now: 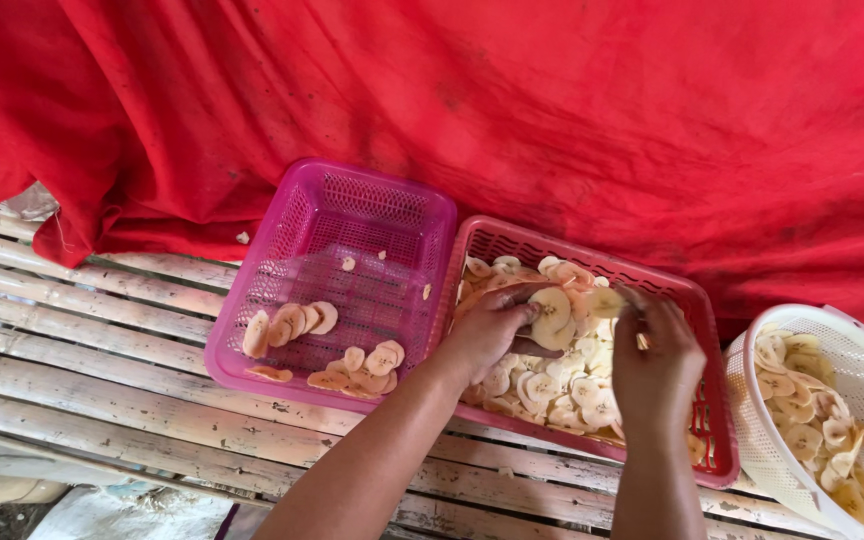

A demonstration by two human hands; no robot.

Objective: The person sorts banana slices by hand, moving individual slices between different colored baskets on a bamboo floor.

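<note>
Both of our hands work over a red plastic basket [709,420] heaped with pale banana slices [552,390]. Our left hand [489,330] pinches one large round slice [551,310] between thumb and fingers. Our right hand [657,360], at three o'clock from the left, is curled with its back toward us; we cannot tell what its fingers grip. At nine o'clock, touching the red basket, sits a pink basket [352,210] with a few slices. At four o'clock, a white colander [752,440] holds more slices. All rest on bamboo slats [82,300], with red cloth [552,120] at twelve o'clock.
</note>
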